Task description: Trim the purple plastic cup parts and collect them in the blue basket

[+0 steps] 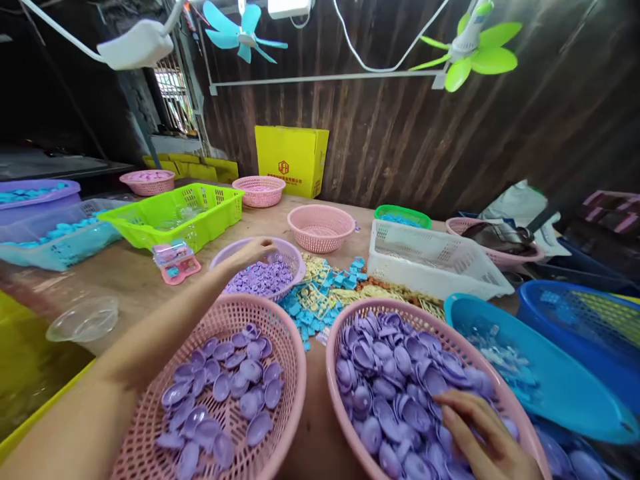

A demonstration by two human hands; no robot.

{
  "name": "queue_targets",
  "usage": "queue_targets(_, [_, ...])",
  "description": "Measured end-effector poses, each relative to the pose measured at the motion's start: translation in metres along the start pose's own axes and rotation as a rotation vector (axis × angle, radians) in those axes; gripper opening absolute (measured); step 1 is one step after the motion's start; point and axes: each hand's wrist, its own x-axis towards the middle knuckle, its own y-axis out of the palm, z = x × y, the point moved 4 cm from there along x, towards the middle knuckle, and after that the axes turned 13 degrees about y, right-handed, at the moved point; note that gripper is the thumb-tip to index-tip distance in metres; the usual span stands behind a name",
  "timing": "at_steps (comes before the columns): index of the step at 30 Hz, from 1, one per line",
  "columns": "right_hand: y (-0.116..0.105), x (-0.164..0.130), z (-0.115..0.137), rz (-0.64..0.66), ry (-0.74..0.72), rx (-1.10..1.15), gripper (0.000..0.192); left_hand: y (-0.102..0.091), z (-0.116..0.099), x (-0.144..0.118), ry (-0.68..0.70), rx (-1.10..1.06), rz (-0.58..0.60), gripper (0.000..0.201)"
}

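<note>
On the workbench, nearest basket: the right hand [483, 433] lies among purple shell-shaped plastic pieces [395, 373] heaped in the right pink basket [345, 400], fingers curled loosely over them; I cannot tell whether any piece is actually pinched.
Left hand: the left hand [255, 252] reaches far forward to the lilac basket [295, 257] of small purple parts [263, 277], fingers bent down over its rim, nothing visibly gripped.
Left pink basket: the left pink basket [293, 347] sits under the forearm, holding a thinner layer of the same shells [225, 393].
Doing it well: judging by the spread, take one shell at a time, cup side up, and lift the far hand clear of the rim so nothing tips.
Between baskets: loose blue and yellow small parts [320, 297] lie scattered on the wood.
Further out: white crate [435, 260], green crate [175, 213], blue basin [545, 380], yellow carton [293, 160].
</note>
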Motion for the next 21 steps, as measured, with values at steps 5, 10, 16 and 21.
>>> queue_targets(5, [-0.006, -0.011, -0.001, -0.072, -0.023, -0.134, 0.025, 0.013, -0.056, -0.121, 0.245, -0.071, 0.146, 0.029])
queue_targets(10, [-0.003, -0.018, -0.017, 0.044, 0.023, -0.295, 0.02, 0.044, -0.077, -0.202, 0.34, 0.06, 0.24, 0.023])
queue_targets(16, [0.016, -0.014, -0.016, 0.214, 0.054, -0.473, 0.019, 0.076, -0.067, -0.218, 0.345, 0.2, 0.263, 0.017])
queue_targets(21, [0.034, 0.002, -0.007, 0.291, -0.003, -0.675, 0.033, 0.073, -0.064, -0.228, 0.228, 0.287, 0.177, 0.039])
